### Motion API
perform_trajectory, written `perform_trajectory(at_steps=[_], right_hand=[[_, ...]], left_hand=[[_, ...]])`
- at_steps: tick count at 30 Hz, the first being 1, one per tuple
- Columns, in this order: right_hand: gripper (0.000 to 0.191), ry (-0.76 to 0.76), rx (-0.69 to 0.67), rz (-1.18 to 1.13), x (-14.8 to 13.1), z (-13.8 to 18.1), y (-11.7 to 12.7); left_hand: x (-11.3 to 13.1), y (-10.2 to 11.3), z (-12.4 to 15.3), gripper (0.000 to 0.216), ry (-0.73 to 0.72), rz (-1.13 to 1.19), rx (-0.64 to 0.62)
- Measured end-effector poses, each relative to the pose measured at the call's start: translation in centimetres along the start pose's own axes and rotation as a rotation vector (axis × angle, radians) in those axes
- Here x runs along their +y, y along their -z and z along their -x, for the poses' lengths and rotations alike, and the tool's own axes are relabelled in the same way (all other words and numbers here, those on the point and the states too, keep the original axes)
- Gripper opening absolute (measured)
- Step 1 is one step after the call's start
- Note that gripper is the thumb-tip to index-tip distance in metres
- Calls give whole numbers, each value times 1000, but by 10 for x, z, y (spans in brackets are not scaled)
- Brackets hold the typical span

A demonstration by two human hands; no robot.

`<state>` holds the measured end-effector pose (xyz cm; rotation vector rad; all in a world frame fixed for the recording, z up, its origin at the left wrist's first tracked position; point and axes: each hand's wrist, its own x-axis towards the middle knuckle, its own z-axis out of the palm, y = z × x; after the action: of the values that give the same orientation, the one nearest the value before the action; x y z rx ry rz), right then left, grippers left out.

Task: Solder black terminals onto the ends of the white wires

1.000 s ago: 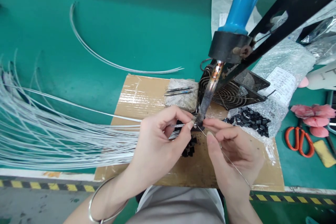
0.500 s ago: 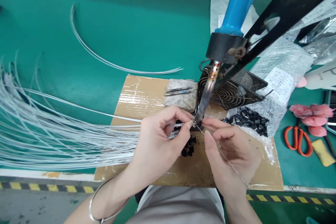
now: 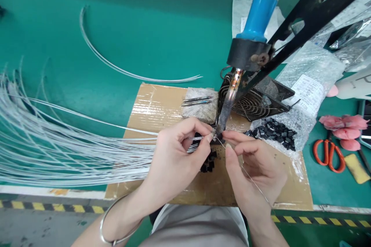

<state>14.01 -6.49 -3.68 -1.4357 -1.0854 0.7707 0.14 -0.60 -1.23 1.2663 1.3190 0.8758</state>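
My left hand (image 3: 178, 156) is closed in a pinch around the end of a thin white wire (image 3: 116, 125), right under the soldering iron (image 3: 227, 110). Between finger and thumb of my right hand (image 3: 256, 168) runs a fine strand of solder wire (image 3: 255, 183), its tip at the iron's point. The exact joint is too small and partly covered by fingertips. Below my left hand, a bundle of white wires (image 3: 121, 162) ends in several small black connectors (image 3: 208, 164).
Cardboard (image 3: 156, 104) lies under the work. A black fan (image 3: 255, 102) stands behind the iron, whose black metal bracket (image 3: 304, 27) slants overhead. Loose black connectors (image 3: 275, 133) lie on bubble wrap. Orange-handled scissors (image 3: 329, 156) and a yellow sponge (image 3: 356, 168) are at right.
The view has shifted very slightly. Both hands keep the same hold at the iron's tip, with no clear movement.
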Motion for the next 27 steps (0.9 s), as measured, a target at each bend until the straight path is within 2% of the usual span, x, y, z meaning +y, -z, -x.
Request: perform_trajectory(at_steps=[7, 13, 27], right_hand=[[20, 74, -13, 26, 1, -1, 0], [19, 56, 18, 15, 1, 1, -2], [20, 92, -1, 38, 5, 1, -1]], left_hand=[[2, 1, 0, 11, -27, 23, 3], [2, 0, 1, 11, -38, 30, 13], [1, 0, 0, 11, -27, -15, 16]])
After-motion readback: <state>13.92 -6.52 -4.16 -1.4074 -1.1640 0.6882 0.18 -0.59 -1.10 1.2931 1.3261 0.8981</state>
